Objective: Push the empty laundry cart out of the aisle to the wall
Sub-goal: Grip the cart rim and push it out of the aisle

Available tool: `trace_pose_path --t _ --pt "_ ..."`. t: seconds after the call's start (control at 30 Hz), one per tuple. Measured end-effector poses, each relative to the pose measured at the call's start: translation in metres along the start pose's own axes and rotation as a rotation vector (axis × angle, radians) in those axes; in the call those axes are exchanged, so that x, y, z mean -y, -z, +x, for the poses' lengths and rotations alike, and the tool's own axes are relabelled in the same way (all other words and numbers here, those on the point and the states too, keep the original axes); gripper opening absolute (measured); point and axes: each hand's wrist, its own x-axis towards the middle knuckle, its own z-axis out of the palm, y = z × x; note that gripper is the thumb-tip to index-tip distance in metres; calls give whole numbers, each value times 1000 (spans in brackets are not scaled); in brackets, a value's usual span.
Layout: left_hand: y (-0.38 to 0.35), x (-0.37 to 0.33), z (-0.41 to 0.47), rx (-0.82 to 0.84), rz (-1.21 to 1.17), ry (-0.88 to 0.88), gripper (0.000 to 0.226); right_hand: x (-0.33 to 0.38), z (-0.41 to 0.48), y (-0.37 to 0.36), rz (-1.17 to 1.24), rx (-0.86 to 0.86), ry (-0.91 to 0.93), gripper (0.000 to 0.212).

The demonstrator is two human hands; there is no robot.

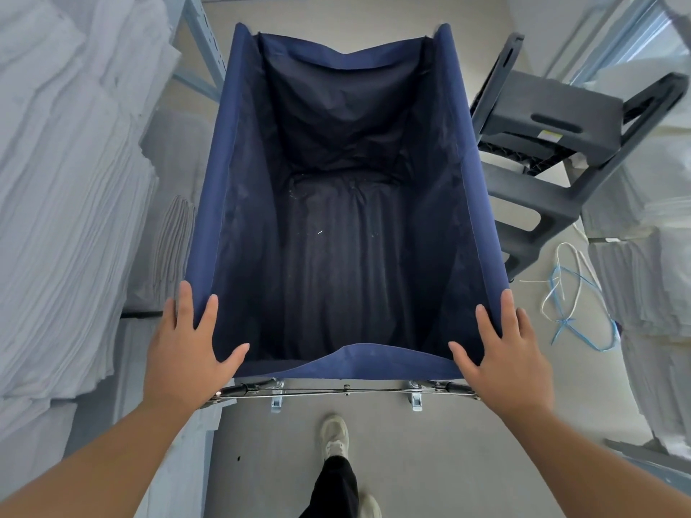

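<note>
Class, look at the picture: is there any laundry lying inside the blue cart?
No, the cart is empty: only its dark fabric bottom shows, with both hands resting on its near corners.

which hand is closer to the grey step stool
Right. The right hand rests on the cart's near right corner, below the grey step stool; the left hand is across the cart.

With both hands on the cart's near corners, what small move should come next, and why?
Probably a steady push straight ahead, kept slightly left. The left hand and right hand already press flat on the near corners of the empty blue cart, while a grey step stool and loose cord crowd the right side.
</note>
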Motion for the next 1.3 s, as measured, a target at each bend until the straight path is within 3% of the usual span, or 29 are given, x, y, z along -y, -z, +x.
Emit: trace_pose_path --t 1.3 --pt "14 -21 126 21 -11 14 92 8 133 24 -36 18 -23 76"
